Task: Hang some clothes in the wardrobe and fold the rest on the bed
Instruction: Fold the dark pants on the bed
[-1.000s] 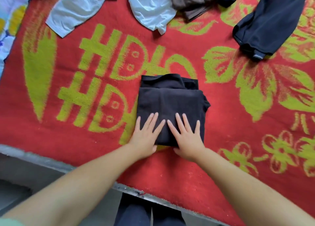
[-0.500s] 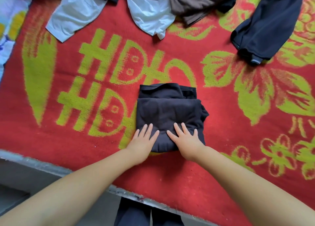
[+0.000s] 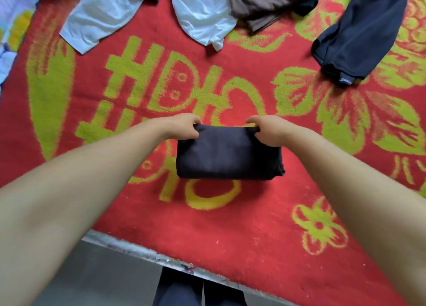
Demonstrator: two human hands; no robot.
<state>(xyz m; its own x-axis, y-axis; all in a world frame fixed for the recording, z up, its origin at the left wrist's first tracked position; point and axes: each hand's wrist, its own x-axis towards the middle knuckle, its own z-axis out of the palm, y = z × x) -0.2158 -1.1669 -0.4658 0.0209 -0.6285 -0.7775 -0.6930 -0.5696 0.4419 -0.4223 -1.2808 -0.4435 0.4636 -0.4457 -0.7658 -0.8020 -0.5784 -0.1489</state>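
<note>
A dark folded garment (image 3: pixel 227 153) lies on the red and yellow blanket (image 3: pixel 253 225) that covers the bed, near the front edge and right in front of the person. The left hand (image 3: pixel 184 127) grips its far left corner and the right hand (image 3: pixel 268 130) grips its far right corner, fingers curled over the top edge with the thumbs below, so on both sides the fingers are clamped on the cloth. Holding the two far corners like this looks like the way to bring one half over the other evenly, or to lift the bundle without it falling open; which of the two it is cannot be told from here. The near edge forms a thick, rounded fold, which suggests several layers are already stacked.

Along the far side of the bed lie the clothes not yet dealt with: a white shirt (image 3: pixel 101 15), a second white piece (image 3: pixel 202 22), a brown garment (image 3: pixel 265 3) and a navy garment (image 3: pixel 359 29), well apart from the folded one, leaving room to work.
</note>
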